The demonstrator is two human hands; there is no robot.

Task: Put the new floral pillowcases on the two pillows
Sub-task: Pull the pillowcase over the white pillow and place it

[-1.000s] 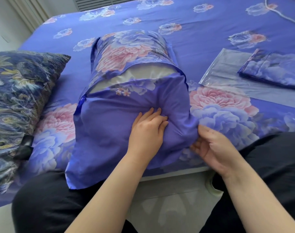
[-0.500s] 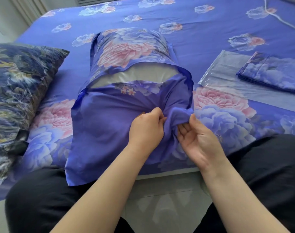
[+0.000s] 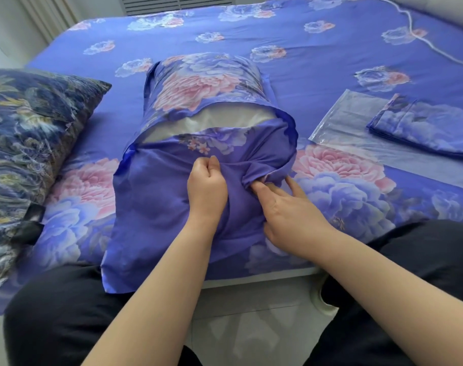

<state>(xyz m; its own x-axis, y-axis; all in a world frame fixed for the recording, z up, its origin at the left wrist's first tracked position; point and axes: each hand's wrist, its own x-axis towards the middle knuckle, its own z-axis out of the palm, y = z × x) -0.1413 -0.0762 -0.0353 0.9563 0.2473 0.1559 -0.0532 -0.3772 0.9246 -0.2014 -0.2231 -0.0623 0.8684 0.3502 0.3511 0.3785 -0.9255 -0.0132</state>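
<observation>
A white pillow point(image 3: 220, 122) lies on the bed, most of it inside a blue floral pillowcase point(image 3: 198, 83); a strip of white shows at the case's open end. The case's plain blue inner flap point(image 3: 156, 207) hangs over the bed's front edge. My left hand point(image 3: 205, 187) is curled and bunches the flap fabric at the middle. My right hand point(image 3: 286, 210) has its fingertips tucked under a fold at the flap's right side. A second folded floral pillowcase point(image 3: 423, 128) lies at the right. A pillow in a dark patterned case point(image 3: 32, 143) lies at the left.
A clear plastic bag point(image 3: 349, 125) lies under the folded pillowcase. The bed carries a blue floral sheet point(image 3: 304, 62). A white cord point(image 3: 420, 38) runs across the far right. My legs in black trousers straddle a tiled floor point(image 3: 251, 326) below the bed edge.
My left hand went from resting flat on the flap to a curled grip on the fabric. My right hand moved in from the right edge and pushed its fingers under the fold.
</observation>
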